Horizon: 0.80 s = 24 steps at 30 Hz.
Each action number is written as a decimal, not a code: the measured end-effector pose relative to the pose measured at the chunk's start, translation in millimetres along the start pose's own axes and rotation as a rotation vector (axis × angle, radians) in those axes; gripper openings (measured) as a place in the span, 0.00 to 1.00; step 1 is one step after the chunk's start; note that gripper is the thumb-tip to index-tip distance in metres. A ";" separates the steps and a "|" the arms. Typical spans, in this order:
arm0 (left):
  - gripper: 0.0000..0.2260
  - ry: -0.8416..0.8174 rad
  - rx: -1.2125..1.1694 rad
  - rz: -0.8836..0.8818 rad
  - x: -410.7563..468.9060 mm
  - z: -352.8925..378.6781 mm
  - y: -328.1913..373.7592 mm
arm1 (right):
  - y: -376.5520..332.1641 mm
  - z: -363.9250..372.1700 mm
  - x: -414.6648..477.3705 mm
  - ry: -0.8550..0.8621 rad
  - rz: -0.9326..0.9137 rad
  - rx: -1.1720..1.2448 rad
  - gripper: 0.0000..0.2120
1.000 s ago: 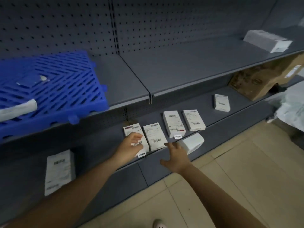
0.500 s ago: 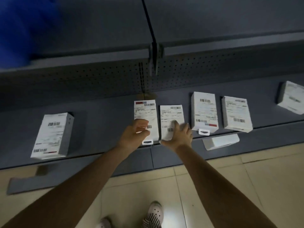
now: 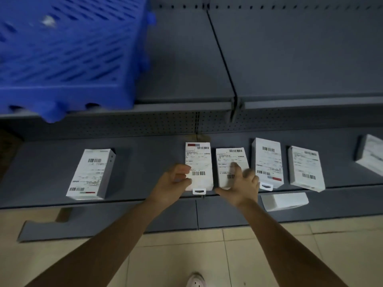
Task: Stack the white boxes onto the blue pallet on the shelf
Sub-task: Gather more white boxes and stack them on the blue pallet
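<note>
The blue pallet [image 3: 68, 59] lies on the upper shelf at the top left. Several white labelled boxes lie flat on the lower shelf. My left hand [image 3: 173, 184] curls its fingers and thumb round the left edge of one middle box [image 3: 200, 160]. Beside it, my right hand [image 3: 241, 187] rests with spread fingers on the neighbouring box [image 3: 229, 160], covering its lower part. Two more boxes [image 3: 267, 160] [image 3: 305, 168] lie to the right. Another box [image 3: 91, 175] lies apart on the left.
A further white box [image 3: 370, 155] is cut off by the right edge. One plain white box [image 3: 284, 201] sits on the base ledge below the shelf. The grey upper shelf [image 3: 290, 59] continues right of the pallet. A loose grey strip [image 3: 41, 230] lies on the tiled floor.
The view has tilted up, bringing the blue pallet back into sight. My left hand has slid to the left edge of its box. My right hand stays on the neighbouring box, fingers spread wider.
</note>
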<state>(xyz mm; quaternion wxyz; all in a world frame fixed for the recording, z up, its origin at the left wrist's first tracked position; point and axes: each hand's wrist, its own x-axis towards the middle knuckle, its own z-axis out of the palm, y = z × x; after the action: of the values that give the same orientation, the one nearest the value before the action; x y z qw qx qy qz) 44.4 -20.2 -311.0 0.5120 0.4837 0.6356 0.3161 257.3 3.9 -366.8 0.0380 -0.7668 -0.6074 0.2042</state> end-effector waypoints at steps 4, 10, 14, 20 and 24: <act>0.11 -0.007 0.006 0.082 -29.9 -27.6 8.2 | -16.7 -23.6 -30.5 0.017 -0.029 -0.033 0.49; 0.13 0.049 0.006 0.155 -105.6 -97.2 1.4 | -87.6 -39.1 -115.0 0.027 -0.126 -0.035 0.47; 0.12 0.124 0.031 0.199 -167.3 -168.6 -9.2 | -155.7 -35.9 -191.2 0.001 -0.246 -0.032 0.48; 0.12 0.287 0.106 0.243 -272.8 -299.0 -29.3 | -255.2 -22.0 -314.4 -0.037 -0.535 0.015 0.49; 0.13 0.469 0.083 0.264 -338.4 -375.7 -27.1 | -327.0 -28.7 -375.4 -0.020 -0.739 0.081 0.49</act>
<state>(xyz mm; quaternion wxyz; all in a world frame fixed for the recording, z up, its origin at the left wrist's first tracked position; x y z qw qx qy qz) -320.2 -311.7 -114.8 0.2849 0.4964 0.6808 0.4571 -99.0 -261.3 -140.2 0.1335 -0.4916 -0.8351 0.2079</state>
